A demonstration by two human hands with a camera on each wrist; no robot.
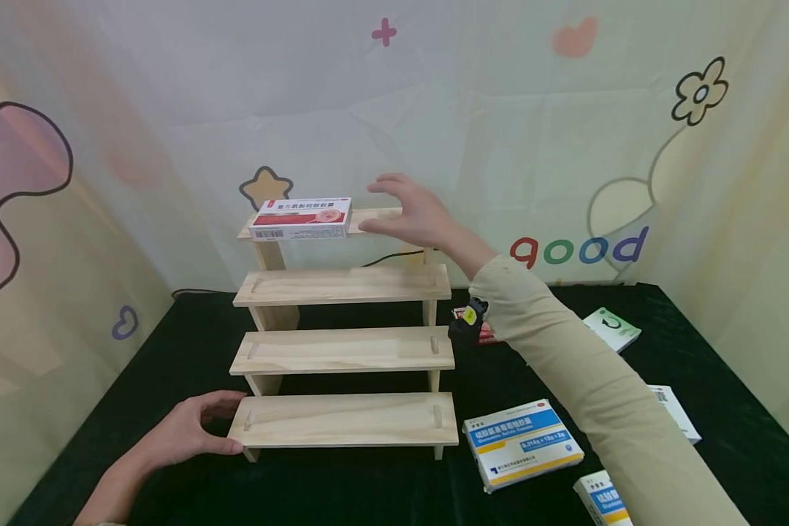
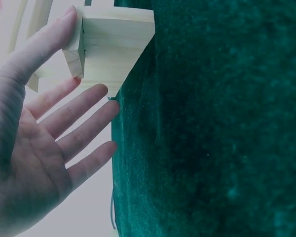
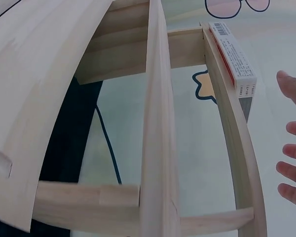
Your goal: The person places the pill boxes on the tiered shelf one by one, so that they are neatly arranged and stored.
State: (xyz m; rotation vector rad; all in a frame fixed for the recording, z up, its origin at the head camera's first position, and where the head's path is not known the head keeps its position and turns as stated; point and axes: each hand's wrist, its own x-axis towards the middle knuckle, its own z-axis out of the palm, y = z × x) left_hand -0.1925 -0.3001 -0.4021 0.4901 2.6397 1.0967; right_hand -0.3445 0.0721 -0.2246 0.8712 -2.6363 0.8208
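A light wooden four-step display rack (image 1: 342, 348) stands on the dark cloth. My left hand (image 1: 193, 427) is at the left end of its lowest shelf. In the left wrist view, the thumb and index fingertip of that hand (image 2: 54, 133) touch the board's end, the other fingers spread straight. On the left part of the top shelf lies a white and red medicine box (image 1: 300, 219). My right hand (image 1: 416, 212) hovers by the top shelf's right end, apart from the box, fingers loosely bent around nothing. The right wrist view shows a gap between the box (image 3: 232, 57) and its fingers.
Right of the rack lie a blue, white and yellow medicine box (image 1: 524, 444) and a smaller similar box (image 1: 603, 499). A green and white box (image 1: 613, 329) and a white box (image 1: 673, 413) lie farther right. My right sleeve partly hides a red box (image 1: 486, 334).
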